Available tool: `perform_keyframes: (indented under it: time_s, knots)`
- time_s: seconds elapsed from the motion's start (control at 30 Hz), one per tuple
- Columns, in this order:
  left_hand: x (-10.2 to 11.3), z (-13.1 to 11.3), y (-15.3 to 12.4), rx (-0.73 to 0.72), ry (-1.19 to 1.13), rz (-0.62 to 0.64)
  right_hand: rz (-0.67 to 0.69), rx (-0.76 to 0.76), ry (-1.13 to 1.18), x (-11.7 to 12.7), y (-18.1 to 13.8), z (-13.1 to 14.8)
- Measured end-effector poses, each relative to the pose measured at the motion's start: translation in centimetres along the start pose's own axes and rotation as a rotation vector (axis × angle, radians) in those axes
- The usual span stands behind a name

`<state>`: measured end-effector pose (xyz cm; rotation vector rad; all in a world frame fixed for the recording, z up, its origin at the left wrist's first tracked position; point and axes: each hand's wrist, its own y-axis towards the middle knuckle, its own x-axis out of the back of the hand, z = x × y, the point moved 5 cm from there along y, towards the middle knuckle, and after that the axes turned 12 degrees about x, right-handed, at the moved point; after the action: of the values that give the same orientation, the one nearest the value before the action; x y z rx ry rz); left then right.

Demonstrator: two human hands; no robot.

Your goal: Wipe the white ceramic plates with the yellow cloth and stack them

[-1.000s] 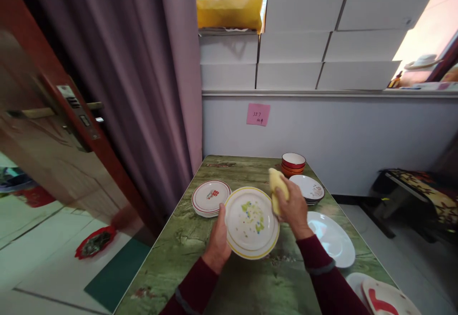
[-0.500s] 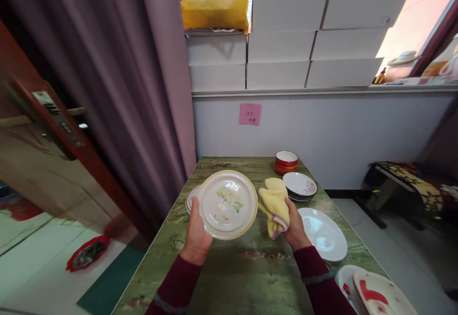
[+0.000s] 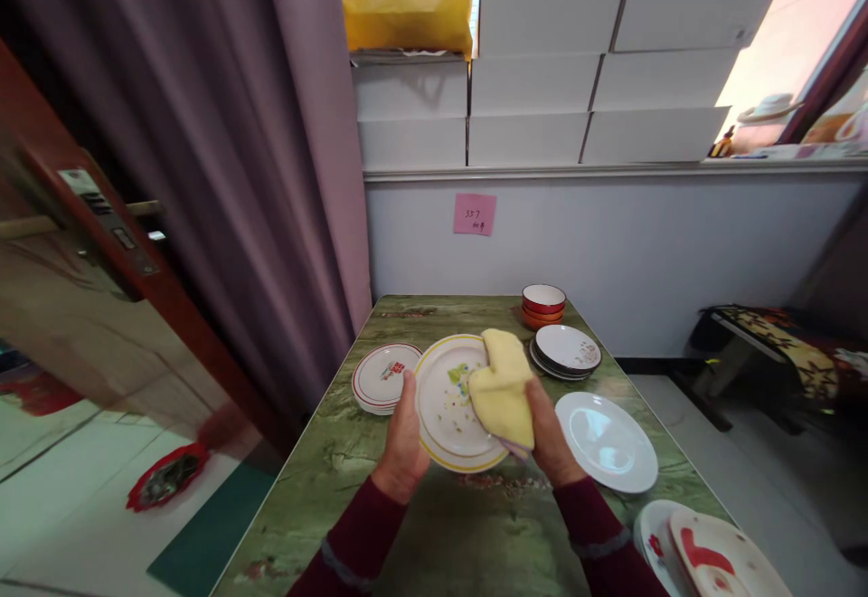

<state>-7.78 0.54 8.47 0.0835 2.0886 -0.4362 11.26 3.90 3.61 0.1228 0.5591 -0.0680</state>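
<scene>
A white plate (image 3: 444,416) with a yellow rim and a flower print is raised over the table, tilted toward me. My left hand (image 3: 403,439) grips its left edge, thumb on the front. In my right hand (image 3: 551,434) is a yellow cloth (image 3: 505,389), which lies over the plate's right side and covers part of the print. The fingers of both hands are partly hidden behind what they hold. Left of the plate, a stack of white plates with red rims (image 3: 381,377) sits on the table.
On the green table (image 3: 325,488), red and orange bowls (image 3: 543,306) stand stacked at the back right. Nearer come dark-rimmed plates (image 3: 567,348), a large white plate (image 3: 608,441) and, at the front right, a red-patterned dish (image 3: 722,554). A purple curtain (image 3: 271,172) hangs at the left.
The held plate has moved right and slightly toward me, uncovering the red-rimmed stack. The yellow cloth, earlier beside the plate, now overlaps its right side.
</scene>
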Motion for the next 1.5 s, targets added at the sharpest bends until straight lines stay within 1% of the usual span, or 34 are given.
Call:
perform_keyframes:
  time_s: [0.07,0.1,0.13,0.2,0.23,0.3,0.4,0.47,0.53,0.57,0.63,0.7,0.77,0.83,0.9,0.97,1.0,1.07,1.1,1.17,1.23,1.37,1.43,1.5]
  knots:
    - [-0.3,0.4,-0.1,0.051,0.028,0.031,0.039,-0.022,-0.110,-0.9,-0.1,0.4]
    - [-0.4,0.5,-0.2,0.063,0.048,0.033,0.070,-0.074,-0.127,-1.4,-0.2,0.5]
    - [-0.5,0.4,-0.4,0.068,0.073,0.027,0.112,-0.146,-0.114,-1.9,-0.3,0.4]
    - [-0.5,-0.1,-0.6,0.046,0.116,-0.007,0.186,-0.284,-0.017,-2.9,-0.7,0.2]
    - [-0.5,-0.4,-0.7,0.017,0.124,-0.030,0.188,-0.319,0.040,-3.3,-0.8,0.1]
    - [-0.5,-0.8,-0.7,-0.043,0.100,-0.057,0.115,-0.302,0.124,-3.9,-1.0,-0.5]
    - [-0.9,-0.4,-0.2,-0.076,-0.003,-0.062,-0.065,-0.215,0.192,-4.9,-2.0,-2.1]
    - [-1.1,0.5,0.1,-0.128,-0.073,-0.075,-0.191,-0.176,0.241,-5.9,-3.2,-3.4]
    - [-1.2,1.6,0.2,-0.209,-0.124,-0.099,-0.311,-0.137,0.291,-6.5,-4.3,-4.4]
    - [-1.2,2.2,0.1,-0.237,-0.135,-0.114,-0.350,-0.119,0.304,-6.7,-4.8,-4.6]
    - [-0.6,3.3,0.0,-0.252,-0.113,-0.152,-0.378,-0.099,0.279,-6.4,-5.0,-4.6]
    - [0.2,3.7,-0.3,-0.225,-0.038,-0.156,-0.346,-0.080,0.206,-5.2,-4.4,-3.9]
    - [1.1,2.9,-0.7,-0.169,0.063,-0.120,-0.284,-0.061,0.110,-3.5,-3.0,-2.4]
    - [1.8,1.2,-1.2,-0.098,0.177,-0.093,-0.191,-0.045,-0.011,-1.8,-1.5,-0.5]
    - [1.8,-1.2,-1.7,-0.070,0.331,-0.089,-0.038,-0.038,-0.152,-1.1,-0.1,1.5]
    - [1.1,-2.9,-1.9,-0.018,0.470,-0.037,0.160,-0.027,-0.272,-1.6,0.9,3.5]
    - [0.6,-3.3,-1.9,0.028,0.530,0.000,0.270,-0.031,-0.312,-2.3,1.2,4.3]
    - [-0.3,-2.9,-1.9,0.143,0.610,0.071,0.482,-0.066,-0.351,-4.0,1.5,5.4]
    - [-0.6,-2.4,-1.9,0.184,0.617,0.093,0.563,-0.089,-0.356,-4.8,1.5,5.8]
    - [-0.9,-1.5,-1.7,0.199,0.562,0.096,0.655,-0.129,-0.362,-6.0,1.6,6.4]
    - [-1.0,-0.9,-1.6,0.140,0.460,0.054,0.651,-0.140,-0.353,-6.5,2.0,6.9]
    - [-0.9,-1.1,-1.1,0.025,0.326,-0.057,0.518,-0.149,-0.281,-5.5,2.5,7.0]
    - [-0.9,-1.5,-0.6,-0.034,0.257,-0.094,0.421,-0.176,-0.193,-4.8,2.2,6.1]
    - [-0.9,-1.6,0.1,-0.089,0.171,-0.123,0.268,-0.172,-0.080,-4.4,1.6,4.6]
